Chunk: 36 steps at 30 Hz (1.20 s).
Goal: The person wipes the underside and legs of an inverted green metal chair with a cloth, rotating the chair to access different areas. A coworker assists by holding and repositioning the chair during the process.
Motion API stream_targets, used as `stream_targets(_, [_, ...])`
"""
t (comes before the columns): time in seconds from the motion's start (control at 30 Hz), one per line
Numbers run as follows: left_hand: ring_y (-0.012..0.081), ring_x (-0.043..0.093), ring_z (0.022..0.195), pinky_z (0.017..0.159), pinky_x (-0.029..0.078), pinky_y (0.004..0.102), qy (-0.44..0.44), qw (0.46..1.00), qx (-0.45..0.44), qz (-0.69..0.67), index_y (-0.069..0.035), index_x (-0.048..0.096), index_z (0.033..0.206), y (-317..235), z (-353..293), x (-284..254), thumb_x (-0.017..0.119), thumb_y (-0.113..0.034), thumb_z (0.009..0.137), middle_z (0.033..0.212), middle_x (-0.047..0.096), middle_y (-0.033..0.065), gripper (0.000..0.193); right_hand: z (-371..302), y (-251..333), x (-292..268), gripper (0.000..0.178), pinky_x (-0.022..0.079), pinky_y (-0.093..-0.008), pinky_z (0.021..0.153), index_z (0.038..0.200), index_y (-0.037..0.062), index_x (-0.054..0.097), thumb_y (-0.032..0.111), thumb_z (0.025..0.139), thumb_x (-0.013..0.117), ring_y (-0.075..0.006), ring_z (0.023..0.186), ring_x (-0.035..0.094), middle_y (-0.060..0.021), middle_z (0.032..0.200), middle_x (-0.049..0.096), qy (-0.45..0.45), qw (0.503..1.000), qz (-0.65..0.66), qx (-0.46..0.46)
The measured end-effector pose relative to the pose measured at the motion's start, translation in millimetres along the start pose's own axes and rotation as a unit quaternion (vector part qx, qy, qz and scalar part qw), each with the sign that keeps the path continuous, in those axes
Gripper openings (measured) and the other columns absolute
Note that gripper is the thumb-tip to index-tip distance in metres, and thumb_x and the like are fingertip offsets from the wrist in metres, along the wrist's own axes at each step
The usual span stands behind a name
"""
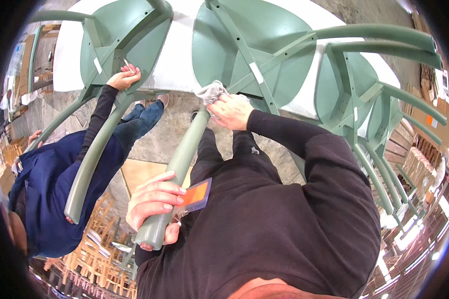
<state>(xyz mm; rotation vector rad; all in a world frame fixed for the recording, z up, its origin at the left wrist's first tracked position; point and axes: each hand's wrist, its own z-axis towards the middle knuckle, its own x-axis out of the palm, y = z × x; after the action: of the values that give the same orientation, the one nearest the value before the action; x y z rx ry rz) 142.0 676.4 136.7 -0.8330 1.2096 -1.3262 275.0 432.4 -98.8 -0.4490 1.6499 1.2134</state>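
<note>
Green chair leg (188, 147) slants from eight o'clock to twelve; our left hand (155, 198) curls round its near end, our right hand (231, 110) (forearm from three) clutches a pale cloth (212, 91).

The green chair (267, 32) rests upside down beyond both hands, its smooth, tapered leg (185, 144) slanting from the left hand (152, 200) around its free end toward the crumpled, pale cloth (212, 90) bunched in the right hand (232, 110).

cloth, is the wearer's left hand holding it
No, the right hand holds the cloth, while the left hand grips the near end of a green leg.
</note>
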Motion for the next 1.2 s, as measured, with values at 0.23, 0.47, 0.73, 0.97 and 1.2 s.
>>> stream_targets(0.23, [0.0322, 0.075, 0.082, 0.092, 0.053, 0.0612, 0.008, 1.0, 0.003, -0.002, -0.009, 0.052, 0.105, 0.1, -4.5, -2.0, 0.075, -0.027, 0.081, 0.083, 0.073, 0.0134, 0.037, -22.4, -57.5, -52.5, 0.032, 0.058, -0.0432, 0.082, 0.107, 0.0103, 0.066, 0.024, 0.078, 0.074, -0.0298, 0.096, 0.065, -0.0104, 0.095, 0.066, 0.007, 0.991, -0.065, 0.115])
stream_targets(0.47, [0.0328, 0.075, 0.081, 0.088, 0.056, 0.0583, -0.014, 1.0, 0.0, -0.018, -0.005, 0.058, 0.102, -3.3, -1.0, 2.5, 0.078, -0.022, 0.078, 0.081, 0.071, 0.0141, 0.036, 24.4, 4.5, -9.4, 0.053, 0.057, -0.0424, 0.084, 0.133, 0.0067, 0.058, 0.021, 0.083, 0.068, -0.0294, 0.107, 0.063, -0.0121, 0.112, 0.059, 0.065, 0.997, 0.02, -0.038])
stream_targets(0.73, [0.0306, 0.075, 0.078, 0.088, 0.057, 0.0557, -0.044, 0.998, 0.035, -0.019, -0.005, 0.059, 0.097, 3.8, 5.3, 5.0, 0.078, -0.019, 0.074, 0.078, 0.07, 0.0124, 0.033, -57.1, -27.2, -73.8, 0.043, 0.057, -0.0434, 0.077, 0.111, 0.011, 0.065, 0.019, 0.071, 0.078, -0.0288, 0.094, 0.064, -0.0092, 0.102, 0.059, 0.028, 0.994, 0.063, 0.081])
stream_targets(0.97, [0.03, 0.073, 0.073, 0.085, 0.058, 0.0522, -0.046, 0.997, 0.056, -0.037, -0.005, 0.059, 0.09, 5.0, 4.4, 5.0, 0.08, -0.019, 0.073, 0.076, 0.069, 0.0113, 0.03, -113.3, -70.4, -60.6, 0.045, 0.055, -0.041, 0.084, 0.11, 0.0073, 0.065, 0.017, 0.069, 0.079, -0.0344, 0.106, 0.059, -0.0128, 0.126, 0.056, 0.032, 0.997, -0.066, 0.001])
stream_targets(1.2, [0.0302, 0.071, 0.068, 0.081, 0.059, 0.0527, -0.057, 0.996, 0.049, -0.047, -0.003, 0.06, 0.09, 3.8, 8.0, 4.6, 0.079, -0.023, 0.078, 0.072, 0.067, 0.0125, 0.03, 91.3, -150.2, -69.2, 0.037, 0.053, -0.0479, 0.088, 0.115, 0.0055, 0.059, 0.03, 0.09, 0.07, -0.0381, 0.109, 0.058, -0.0166, 0.114, 0.06, -0.196, 0.955, -0.157, 0.156])
